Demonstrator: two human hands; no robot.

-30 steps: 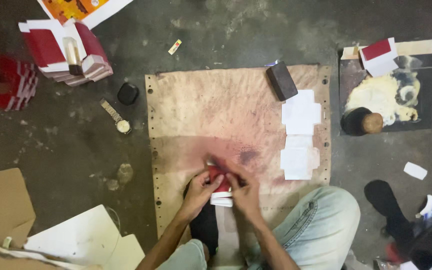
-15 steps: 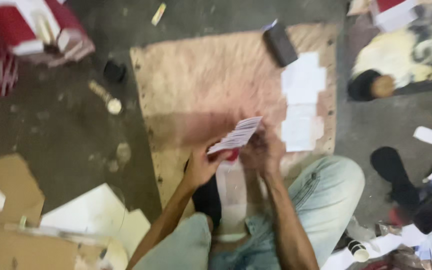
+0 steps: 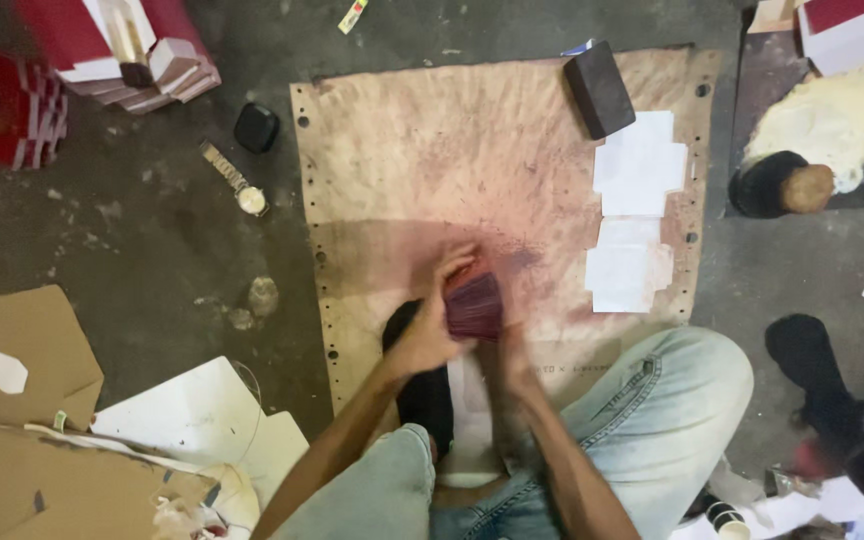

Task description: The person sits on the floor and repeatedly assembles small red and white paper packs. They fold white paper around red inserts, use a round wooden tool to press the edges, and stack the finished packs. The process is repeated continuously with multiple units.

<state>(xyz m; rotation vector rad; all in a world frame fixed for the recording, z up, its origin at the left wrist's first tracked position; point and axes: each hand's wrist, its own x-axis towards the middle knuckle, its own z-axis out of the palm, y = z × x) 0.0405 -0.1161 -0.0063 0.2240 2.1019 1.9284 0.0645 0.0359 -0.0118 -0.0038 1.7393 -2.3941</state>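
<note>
Both hands meet over the near middle of the stained board [image 3: 432, 140]. The left hand [image 3: 430, 325] closes on a small dark red folded piece [image 3: 474, 305], lifted just off the board; the right hand [image 3: 514, 350] is blurred, seemingly pressing it from below, perhaps to crease it. White cut sheets [image 3: 632, 215] wait to the right, within reach.

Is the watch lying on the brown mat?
No, the watch lies on the dark floor, left of the mat.
</note>
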